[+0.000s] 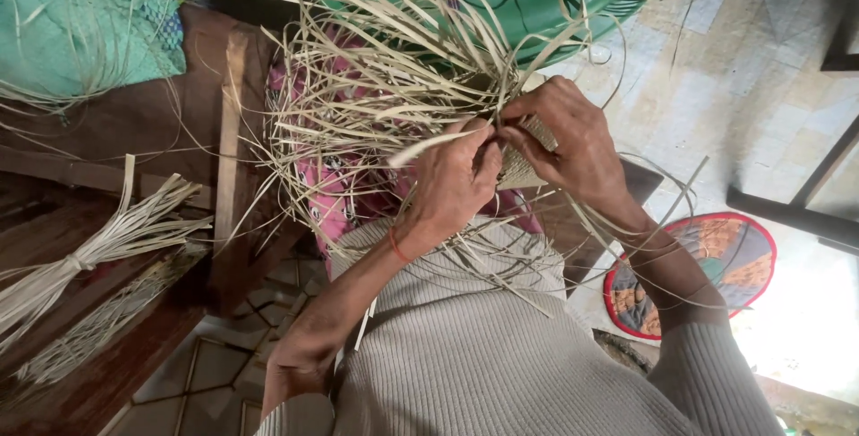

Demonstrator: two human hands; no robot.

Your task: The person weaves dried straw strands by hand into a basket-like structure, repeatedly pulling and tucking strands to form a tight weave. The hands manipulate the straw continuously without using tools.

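Both hands meet over a tangle of thin, pale straw-like strips (376, 87) that fan out up and to the left. My left hand (452, 181), with a red thread around its wrist, pinches one flat pale strip (429, 145) between thumb and fingers. My right hand (573, 145) grips a small, tightly woven piece (523, 167) from which the loose strips spread. The fingertips of the two hands touch at the edge of the weave. My grey ribbed sleeves fill the lower part of the view.
A tied bundle of flat strips (89, 252) lies on a dark wooden bench (134, 132) at the left. There is a green plastic basin (555, 6) at the top, a teal cloth (80, 24) at top left, pink patterned cloth (335, 208) under the strips, and a round colourful mat (716, 266) on the tiled floor.
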